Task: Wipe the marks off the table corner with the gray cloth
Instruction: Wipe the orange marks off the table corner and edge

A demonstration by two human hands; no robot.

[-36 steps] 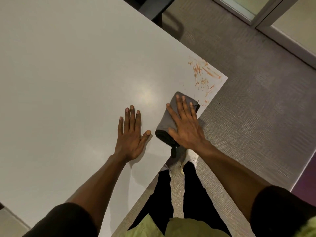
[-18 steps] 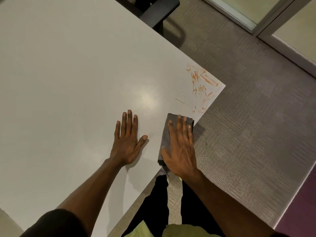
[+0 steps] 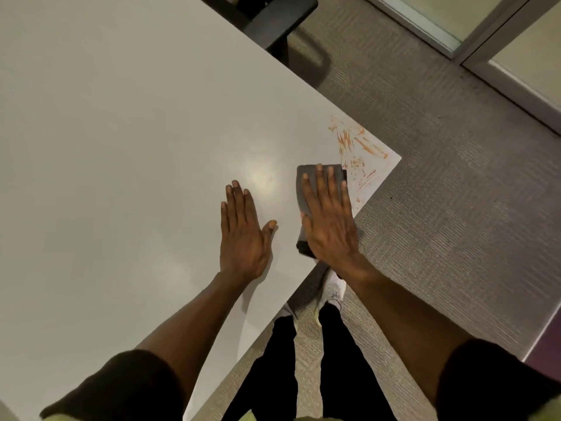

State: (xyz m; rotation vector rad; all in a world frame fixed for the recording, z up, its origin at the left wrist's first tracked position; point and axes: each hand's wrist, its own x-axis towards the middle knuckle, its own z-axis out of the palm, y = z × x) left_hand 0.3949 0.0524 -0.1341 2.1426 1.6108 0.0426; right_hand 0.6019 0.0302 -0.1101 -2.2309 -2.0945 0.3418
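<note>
Orange scribbled marks [image 3: 355, 150] cover the corner of the white table [image 3: 136, 132] at the right. A folded gray cloth [image 3: 303, 189] lies flat on the table just below-left of the marks, beside the table's right edge. My right hand [image 3: 329, 220] presses flat on top of the cloth, fingers spread and pointing toward the marks; the cloth's far edge shows past my fingertips. My left hand [image 3: 243, 235] rests flat on the bare tabletop to the left of the cloth, fingers apart, holding nothing.
A dark chair [image 3: 273, 19] stands at the table's far edge. Gray carpet [image 3: 455, 208] lies to the right of the table, with a glass wall frame [image 3: 473, 50] beyond. My legs and white shoes [image 3: 332, 291] stand at the table's near-right edge.
My right hand drew the cloth back from the marks along the table edge, then pushed it forward again toward them. The left hand stayed flat in place.
</note>
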